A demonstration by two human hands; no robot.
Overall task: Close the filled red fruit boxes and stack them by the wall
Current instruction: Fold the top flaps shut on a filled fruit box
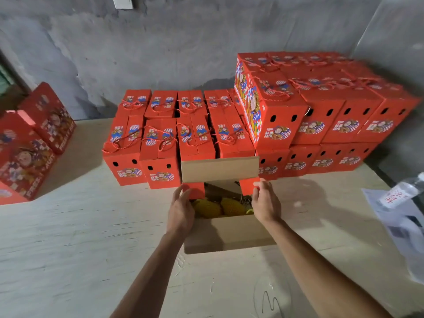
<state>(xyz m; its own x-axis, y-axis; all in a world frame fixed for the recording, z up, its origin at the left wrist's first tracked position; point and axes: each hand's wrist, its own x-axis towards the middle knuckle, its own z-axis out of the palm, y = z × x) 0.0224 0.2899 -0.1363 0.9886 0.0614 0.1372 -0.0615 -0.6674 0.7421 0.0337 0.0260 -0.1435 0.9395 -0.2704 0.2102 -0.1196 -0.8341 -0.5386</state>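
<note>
An open fruit box (229,232) stands on the pale floor sheet in front of me, its brown inner flaps spread front and back. Yellow fruit in foam netting (220,206) shows inside. My left hand (181,211) holds the left red side flap (193,189). My right hand (266,203) grips the right red side flap (249,184). Both flaps are tilted inward over the fruit. Behind the box, closed red fruit boxes (160,134) with rope handles stand in rows by the grey wall, with a taller stack (321,104) to the right.
More red boxes (29,145) lean at the far left. A plastic bag and a printed paper sheet (399,203) lie at the right edge. The grey plastered wall (160,42) runs behind everything.
</note>
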